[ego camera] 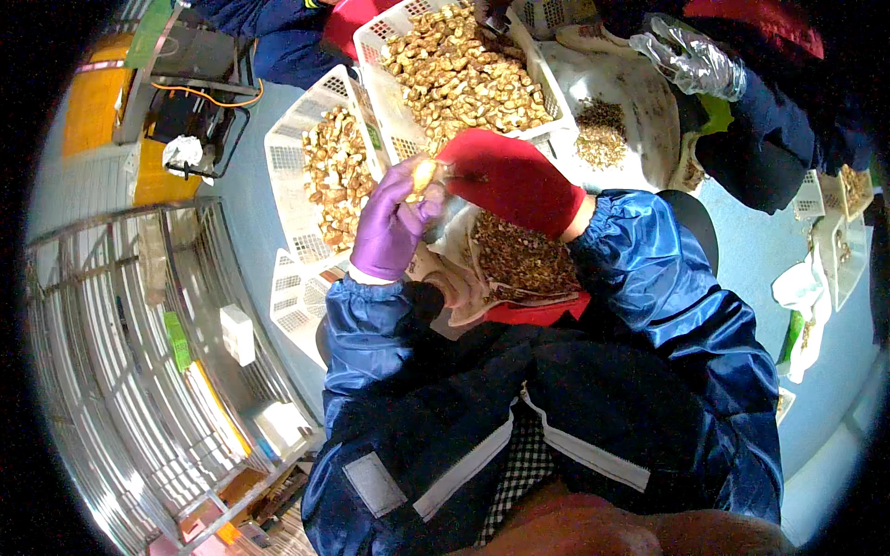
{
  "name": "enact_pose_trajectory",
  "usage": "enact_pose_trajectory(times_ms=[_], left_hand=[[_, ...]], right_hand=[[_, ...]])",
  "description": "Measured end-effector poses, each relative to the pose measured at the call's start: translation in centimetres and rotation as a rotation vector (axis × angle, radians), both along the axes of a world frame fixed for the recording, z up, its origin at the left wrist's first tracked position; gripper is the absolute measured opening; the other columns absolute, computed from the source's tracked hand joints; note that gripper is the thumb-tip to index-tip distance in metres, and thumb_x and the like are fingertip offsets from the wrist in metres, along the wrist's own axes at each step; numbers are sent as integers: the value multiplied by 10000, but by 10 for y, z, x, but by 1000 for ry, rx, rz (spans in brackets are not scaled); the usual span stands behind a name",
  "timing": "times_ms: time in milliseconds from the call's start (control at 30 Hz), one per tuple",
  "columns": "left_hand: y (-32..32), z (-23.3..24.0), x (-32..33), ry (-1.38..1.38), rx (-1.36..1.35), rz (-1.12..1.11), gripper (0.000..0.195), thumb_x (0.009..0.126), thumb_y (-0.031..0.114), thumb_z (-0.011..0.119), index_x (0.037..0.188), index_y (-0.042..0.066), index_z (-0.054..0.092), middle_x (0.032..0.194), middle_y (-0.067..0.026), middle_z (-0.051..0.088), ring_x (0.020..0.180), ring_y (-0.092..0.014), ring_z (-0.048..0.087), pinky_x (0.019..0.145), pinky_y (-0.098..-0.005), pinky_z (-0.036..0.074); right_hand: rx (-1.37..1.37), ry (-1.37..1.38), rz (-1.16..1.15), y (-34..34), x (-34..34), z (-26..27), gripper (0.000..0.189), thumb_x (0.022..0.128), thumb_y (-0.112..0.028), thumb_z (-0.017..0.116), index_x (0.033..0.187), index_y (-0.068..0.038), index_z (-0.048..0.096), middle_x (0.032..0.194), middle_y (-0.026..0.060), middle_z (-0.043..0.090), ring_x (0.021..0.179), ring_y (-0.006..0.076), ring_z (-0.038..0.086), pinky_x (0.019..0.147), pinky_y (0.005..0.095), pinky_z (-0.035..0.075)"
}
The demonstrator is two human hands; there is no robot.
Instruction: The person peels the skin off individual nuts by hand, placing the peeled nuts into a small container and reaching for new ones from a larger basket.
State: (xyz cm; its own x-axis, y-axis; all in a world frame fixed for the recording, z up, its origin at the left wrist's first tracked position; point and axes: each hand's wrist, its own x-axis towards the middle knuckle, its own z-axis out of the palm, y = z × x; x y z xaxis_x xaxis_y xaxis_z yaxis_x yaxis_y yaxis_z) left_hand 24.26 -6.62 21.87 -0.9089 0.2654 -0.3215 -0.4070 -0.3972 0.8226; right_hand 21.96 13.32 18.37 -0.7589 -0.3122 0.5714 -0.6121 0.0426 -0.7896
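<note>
My left hand (393, 222), in a purple glove, pinches a pale yellowish mushroom piece (423, 175) between thumb and fingers. Against that piece my right hand (511, 177), in a red glove, brings its fingertips together. A small glint shows there, but whether the right hand grips a tool is hidden. Just beyond both hands stands a large white perforated plastic basket (375, 87) heaped with brown-and-cream mushrooms (473, 80). Left of my left hand is a second white basket (284, 156) with more mushroom pieces (337, 181). Below my hands, an open sack (462, 306) holds dark brown trimmings (525, 257).
A co-worker's hand (695, 62) in a clear plastic glove is at the upper right, above a pale sheet (646, 125) with trimmings. Another person's navy clothing (285, 45) shows upper left. A metal rack (139, 333) stands left. Several white baskets (852, 257) sit far right.
</note>
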Motion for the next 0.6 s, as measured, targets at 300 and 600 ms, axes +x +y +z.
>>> enact_pose_trajectory(times_ms=[300, 600], left_hand=[[-13, 5, 15, 231, -446, -59, 368, 918, 113, 442, 1264, 1, 505, 1148, -87, 588, 976, -165, 578, 852, -272, 443], [-15, 11, 15, 336, -491, -38, 336, 909, 119, 473, 1214, 2, 550, 1137, -76, 589, 931, -126, 565, 809, -239, 438]], right_hand=[[-215, 27, 110, -16, 5, 3, 215, 790, 13, 681, 994, -26, 623, 968, 126, 629, 896, 267, 622, 774, 327, 503], [-189, -114, 198, -12, -5, 10, 204, 808, -17, 667, 1008, -35, 629, 912, 102, 633, 813, 253, 627, 691, 313, 501]])
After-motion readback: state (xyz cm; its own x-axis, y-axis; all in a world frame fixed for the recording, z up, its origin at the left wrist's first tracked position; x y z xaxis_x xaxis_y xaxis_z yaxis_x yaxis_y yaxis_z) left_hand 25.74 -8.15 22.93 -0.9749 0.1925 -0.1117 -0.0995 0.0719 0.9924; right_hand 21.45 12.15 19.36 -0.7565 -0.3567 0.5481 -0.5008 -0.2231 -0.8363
